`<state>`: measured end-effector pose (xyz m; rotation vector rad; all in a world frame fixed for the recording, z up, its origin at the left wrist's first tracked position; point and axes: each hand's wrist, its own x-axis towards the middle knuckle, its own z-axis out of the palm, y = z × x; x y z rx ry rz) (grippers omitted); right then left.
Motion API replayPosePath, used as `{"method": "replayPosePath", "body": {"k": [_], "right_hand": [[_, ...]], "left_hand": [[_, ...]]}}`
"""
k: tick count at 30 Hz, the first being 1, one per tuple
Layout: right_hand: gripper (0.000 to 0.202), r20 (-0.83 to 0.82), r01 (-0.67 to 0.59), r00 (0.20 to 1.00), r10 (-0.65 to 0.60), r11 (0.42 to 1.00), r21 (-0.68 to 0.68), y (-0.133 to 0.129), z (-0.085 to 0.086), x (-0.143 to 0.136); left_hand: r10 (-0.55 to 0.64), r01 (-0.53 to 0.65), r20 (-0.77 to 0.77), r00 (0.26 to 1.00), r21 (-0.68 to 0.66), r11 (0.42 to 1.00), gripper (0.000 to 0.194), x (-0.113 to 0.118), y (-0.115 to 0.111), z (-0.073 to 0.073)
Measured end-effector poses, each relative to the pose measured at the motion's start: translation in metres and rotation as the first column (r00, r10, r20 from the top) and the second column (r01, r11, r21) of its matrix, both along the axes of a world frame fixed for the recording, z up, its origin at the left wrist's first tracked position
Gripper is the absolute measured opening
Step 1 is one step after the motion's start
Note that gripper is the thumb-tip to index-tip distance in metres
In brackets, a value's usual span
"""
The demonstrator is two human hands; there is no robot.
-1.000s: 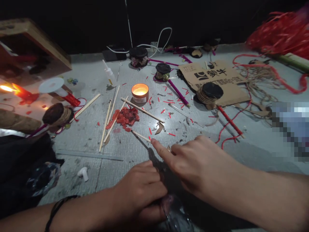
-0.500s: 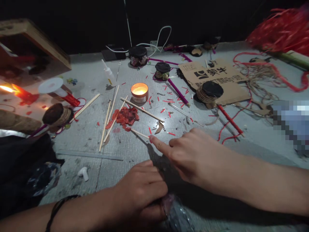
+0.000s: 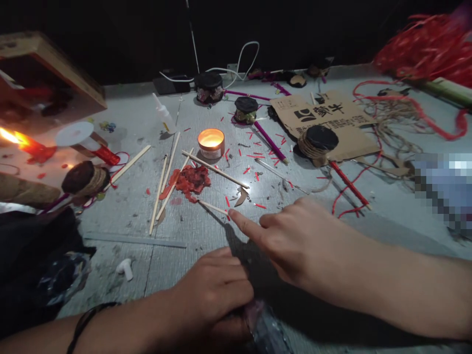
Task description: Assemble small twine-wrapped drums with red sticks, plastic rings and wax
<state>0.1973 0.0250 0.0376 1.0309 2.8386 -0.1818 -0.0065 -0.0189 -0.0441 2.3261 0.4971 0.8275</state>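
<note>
In the head view, my right hand (image 3: 283, 241) is closed with its index finger stretched along a thin wooden stick (image 3: 212, 206). The stick's far tip meets the edge of a lumpy patch of red wax (image 3: 191, 178) on the grey surface. My left hand (image 3: 217, 290) is curled shut in front, against a crumpled clear plastic piece (image 3: 269, 329); part of that piece is hidden under the fingers. Several wooden sticks (image 3: 171, 164) lie by the wax, some across it. Behind the wax burns a tealight candle (image 3: 211, 143) in a metal cup.
Black-topped, twine-wrapped drums on sticks (image 3: 319, 142) and a cardboard piece (image 3: 324, 110) lie at the right. Red scraps (image 3: 254, 143) are scattered mid-surface. At the left burns a red candle (image 3: 31, 147), near a white spool (image 3: 75, 132) and an open box (image 3: 51, 73).
The whole view has shifted slightly. Both hands keep almost the same pose, and the stick's tip stays at the red wax.
</note>
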Motion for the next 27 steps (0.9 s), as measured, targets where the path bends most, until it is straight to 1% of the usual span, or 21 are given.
{"method": "replayPosePath", "body": {"k": [2, 4, 7, 10, 11, 14, 16, 17, 19, 22, 27], "right_hand": [[0.049, 0.009, -0.002, 1.000, 0.002, 1.000, -0.004, 0.003, -0.003, -0.002], [0.048, -0.017, -0.017, 1.000, 0.018, 1.000, 0.019, 0.007, -0.005, 0.000], [0.047, -0.089, -0.054, 0.994, 0.062, 0.995, 0.085, 0.008, -0.004, 0.008], [0.049, -0.136, -0.064, 0.987, 0.082, 0.989, 0.134, 0.005, 0.000, 0.013], [0.050, -0.128, -0.052, 0.989, 0.069, 0.990, 0.128, 0.003, 0.000, 0.012], [0.056, -0.033, -0.014, 0.999, 0.015, 0.998, 0.054, -0.004, 0.001, 0.003], [0.062, 0.036, -0.013, 0.999, 0.012, 1.000, 0.009, -0.010, 0.001, -0.006], [0.064, 0.065, -0.012, 0.998, 0.012, 1.000, -0.003, -0.013, 0.001, -0.010], [0.064, 0.102, -0.008, 0.995, 0.009, 1.000, -0.005, -0.019, 0.000, -0.015], [0.063, 0.112, 0.002, 0.994, -0.004, 1.000, 0.019, -0.026, -0.003, -0.019], [0.063, 0.121, 0.012, 0.993, -0.014, 1.000, 0.018, -0.029, -0.008, -0.023]], "left_hand": [[0.010, -0.010, 0.037, 0.999, 0.011, 1.000, 0.029, 0.001, 0.000, 0.000], [0.028, -0.030, 0.063, 0.998, 0.028, 0.999, 0.031, 0.001, -0.001, 0.001], [0.040, -0.040, -0.004, 0.999, 0.009, 0.999, 0.032, -0.002, -0.003, 0.001], [0.010, -0.011, -0.080, 0.997, -0.022, 1.000, 0.030, -0.004, -0.004, 0.000], [0.000, -0.001, -0.079, 0.997, -0.019, 1.000, 0.029, -0.005, -0.004, -0.002], [-0.018, 0.018, 0.017, 1.000, 0.005, 1.000, 0.022, -0.003, -0.002, -0.006], [-0.017, 0.016, 0.084, 0.996, 0.005, 1.000, 0.018, -0.002, 0.000, -0.007], [-0.015, 0.015, 0.094, 0.995, -0.002, 1.000, 0.017, -0.001, 0.000, -0.007], [-0.007, 0.008, 0.083, 0.997, -0.002, 1.000, 0.017, -0.001, 0.000, -0.006], [-0.003, 0.002, 0.077, 0.997, 0.021, 1.000, 0.018, -0.001, 0.000, -0.005], [0.005, -0.010, 0.103, 0.995, 0.042, 0.999, 0.015, 0.001, -0.001, -0.006]]}}
